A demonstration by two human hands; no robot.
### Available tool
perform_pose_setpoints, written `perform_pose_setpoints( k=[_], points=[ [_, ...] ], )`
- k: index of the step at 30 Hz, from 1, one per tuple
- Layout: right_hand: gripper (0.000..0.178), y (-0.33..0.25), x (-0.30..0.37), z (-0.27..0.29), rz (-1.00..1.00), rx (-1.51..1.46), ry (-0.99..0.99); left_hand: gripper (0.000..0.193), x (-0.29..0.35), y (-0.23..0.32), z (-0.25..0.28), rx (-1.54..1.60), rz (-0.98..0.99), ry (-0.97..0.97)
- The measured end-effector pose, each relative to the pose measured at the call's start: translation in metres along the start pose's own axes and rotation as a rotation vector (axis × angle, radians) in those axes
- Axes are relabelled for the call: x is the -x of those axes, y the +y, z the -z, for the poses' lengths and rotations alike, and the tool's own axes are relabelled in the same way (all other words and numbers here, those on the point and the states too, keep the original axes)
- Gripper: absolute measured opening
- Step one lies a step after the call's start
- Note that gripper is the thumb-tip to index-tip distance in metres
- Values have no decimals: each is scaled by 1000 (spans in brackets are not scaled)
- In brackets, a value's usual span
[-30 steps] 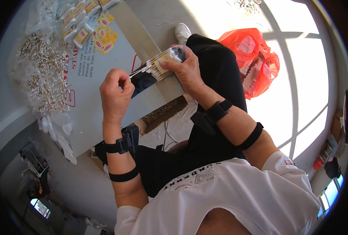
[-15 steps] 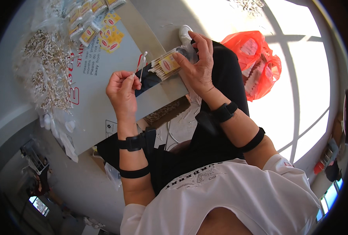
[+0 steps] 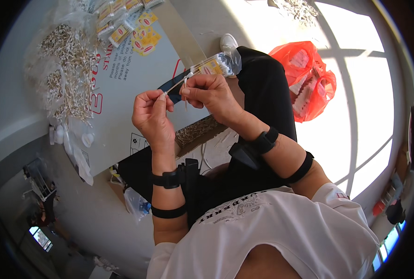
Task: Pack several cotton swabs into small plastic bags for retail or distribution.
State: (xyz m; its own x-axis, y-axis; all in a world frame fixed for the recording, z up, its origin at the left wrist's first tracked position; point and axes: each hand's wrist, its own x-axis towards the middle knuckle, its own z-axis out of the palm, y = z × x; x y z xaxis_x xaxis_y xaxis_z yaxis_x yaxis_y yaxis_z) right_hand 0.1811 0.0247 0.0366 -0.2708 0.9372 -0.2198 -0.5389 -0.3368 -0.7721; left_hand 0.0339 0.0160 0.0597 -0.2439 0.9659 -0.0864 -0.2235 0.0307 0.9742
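Observation:
My left hand (image 3: 154, 114) is closed in a pinch on the lower end of a cotton swab (image 3: 175, 85), which slants up to the right. Beside it, my right hand (image 3: 214, 96) pinches a second thin cotton swab (image 3: 186, 103), held nearly upright; its palm side is hidden. Just beyond the right knuckles lies a clear bag of cotton swabs (image 3: 210, 68) with a yellow label, partly covered by that hand. Under the hands is the corner of a grey printed board (image 3: 118, 107) used as a tabletop.
Loose swabs (image 3: 74, 69) in clear plastic heap along the board's left side. Filled packs (image 3: 118, 35) and yellow cards (image 3: 144, 41) lie at the far end. A box of swabs (image 3: 195, 134) sits below the near edge. A red plastic bag (image 3: 325, 93) stands on the floor at right.
My right hand has left the swab pack, moved left and closed on a swab near my left hand. The left hand's swab now leans further right.

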Motion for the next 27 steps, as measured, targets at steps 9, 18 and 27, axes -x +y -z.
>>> perform_pose_setpoints(
  k=[9,18,27],
  points=[
    [12,3,5,-2,-69,-147,-23,9,12,8,1,-40,105,-55],
    [8,2,8,-1,-116,-169,-4,6,20,16,1,-133,284,-114],
    [9,3,11,-3,-110,-159,-94,15,28,7,3,-821,-322,26]
  ],
)
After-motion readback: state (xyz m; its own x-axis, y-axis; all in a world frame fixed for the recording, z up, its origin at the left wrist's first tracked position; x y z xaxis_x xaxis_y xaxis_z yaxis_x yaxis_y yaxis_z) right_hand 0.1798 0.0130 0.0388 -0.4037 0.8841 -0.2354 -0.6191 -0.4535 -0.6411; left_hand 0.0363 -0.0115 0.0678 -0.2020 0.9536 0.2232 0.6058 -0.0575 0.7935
